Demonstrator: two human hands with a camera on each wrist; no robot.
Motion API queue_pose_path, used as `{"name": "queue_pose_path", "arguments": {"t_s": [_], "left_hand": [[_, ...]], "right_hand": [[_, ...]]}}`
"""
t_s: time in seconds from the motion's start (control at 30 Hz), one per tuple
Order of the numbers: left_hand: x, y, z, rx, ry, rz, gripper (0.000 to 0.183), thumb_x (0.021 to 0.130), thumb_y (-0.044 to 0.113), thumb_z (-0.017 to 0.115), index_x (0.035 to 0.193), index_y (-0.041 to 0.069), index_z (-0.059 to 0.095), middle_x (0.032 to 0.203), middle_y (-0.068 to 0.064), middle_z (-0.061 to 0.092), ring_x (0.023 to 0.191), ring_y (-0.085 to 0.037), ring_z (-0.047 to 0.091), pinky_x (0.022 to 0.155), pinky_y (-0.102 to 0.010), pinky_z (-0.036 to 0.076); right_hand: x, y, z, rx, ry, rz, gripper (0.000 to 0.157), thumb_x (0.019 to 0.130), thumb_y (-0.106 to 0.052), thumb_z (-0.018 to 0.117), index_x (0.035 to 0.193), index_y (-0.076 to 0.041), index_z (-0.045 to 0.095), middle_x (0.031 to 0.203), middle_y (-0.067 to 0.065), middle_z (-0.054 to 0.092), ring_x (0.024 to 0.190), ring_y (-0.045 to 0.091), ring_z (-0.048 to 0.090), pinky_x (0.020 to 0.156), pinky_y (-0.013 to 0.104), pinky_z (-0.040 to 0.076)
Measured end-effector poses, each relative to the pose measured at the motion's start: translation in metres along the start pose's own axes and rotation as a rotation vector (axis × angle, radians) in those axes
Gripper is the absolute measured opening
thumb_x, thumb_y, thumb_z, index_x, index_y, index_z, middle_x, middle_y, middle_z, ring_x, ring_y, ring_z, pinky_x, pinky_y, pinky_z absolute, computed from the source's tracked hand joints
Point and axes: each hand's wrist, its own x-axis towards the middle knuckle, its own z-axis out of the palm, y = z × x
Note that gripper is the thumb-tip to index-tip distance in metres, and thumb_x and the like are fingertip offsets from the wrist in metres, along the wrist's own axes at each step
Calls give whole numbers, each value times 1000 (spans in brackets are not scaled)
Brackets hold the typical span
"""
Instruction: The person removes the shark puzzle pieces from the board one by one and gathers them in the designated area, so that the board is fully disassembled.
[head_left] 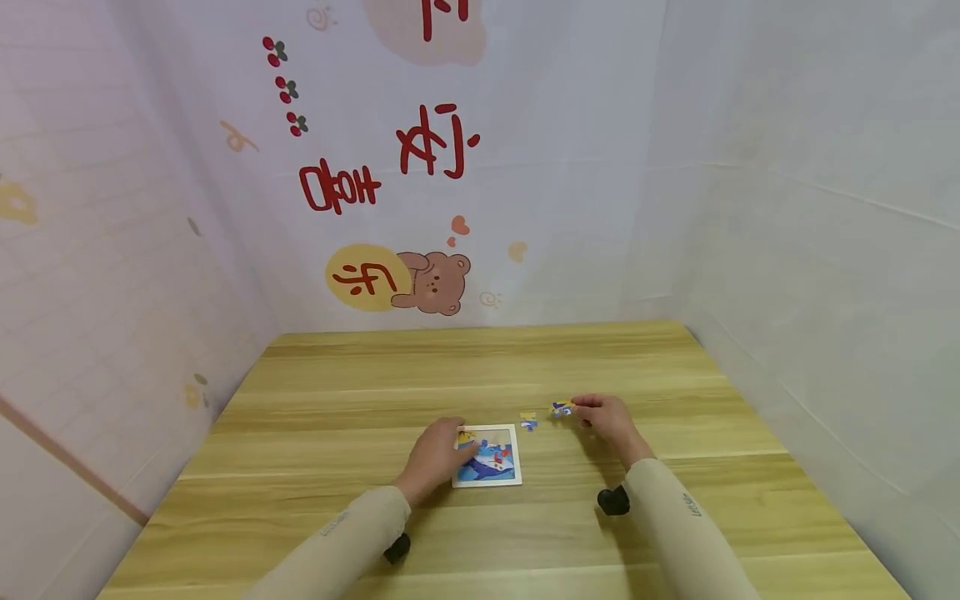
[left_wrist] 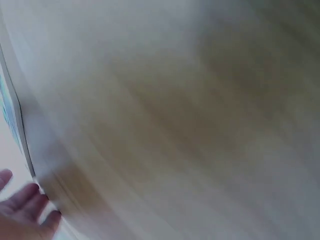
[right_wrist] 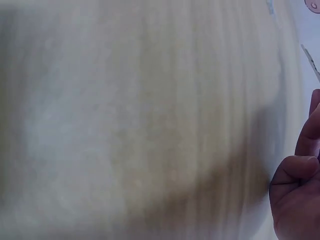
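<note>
A small square jigsaw puzzle [head_left: 487,471] in a white frame lies on the table, with a blue and white sea picture partly filled in. My left hand [head_left: 435,460] holds the frame at its left side, thumb over the picture and fingers along the upper left edge. In the left wrist view, the left fingers [left_wrist: 30,202] are beside the frame's edge [left_wrist: 22,135]. Right of the frame, my right hand [head_left: 611,425] pinches a yellow, blue and white puzzle piece [head_left: 561,408] above the table. The right wrist view catches this piece [right_wrist: 311,61] nearly edge-on past the fingertips.
Between the frame and the right hand, a loose yellow and blue puzzle piece [head_left: 528,421] lies on the wooden table [head_left: 360,383]. Pale walls or curtains [head_left: 570,208] stand behind and at both sides, printed with red characters and a bear.
</note>
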Motion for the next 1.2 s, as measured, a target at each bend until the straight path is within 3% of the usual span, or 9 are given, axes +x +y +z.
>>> {"name": "queue_pose_path", "arguments": {"t_s": [0.2,0.43,0.87,1.2], "left_hand": [[-11,-15,-14,-62,-70,13,60,88,28,77,135,-4,55,136,-22,55,129,-40,49,107,-54,37],[-22,-24,-17,-77,-133,35,69,82,31,82,136,-3,54,138,-21,54,129,-42,48,107,-55,37],[-27,-26,-18,-78,-132,48,72,80,30,83,135,-5,53,139,-24,51,130,-43,46,108,-56,34],[-26,-25,-19,-75,-129,47,69,83,31,80,136,-4,54,140,-23,51,131,-43,45,109,-56,33]], "right_hand": [[1,3,5,-37,16,17,25,95,-10,65,115,4,69,85,8,66,72,16,56,58,29,45],[6,7,10,-77,15,27,19,94,-10,67,109,1,71,84,5,66,73,16,56,57,27,42],[3,10,9,-182,-35,23,15,93,-10,69,105,-2,73,94,5,67,80,18,55,64,28,45],[4,6,9,-266,-37,-39,14,90,-8,70,100,1,73,100,9,69,90,22,56,75,29,44]]}}
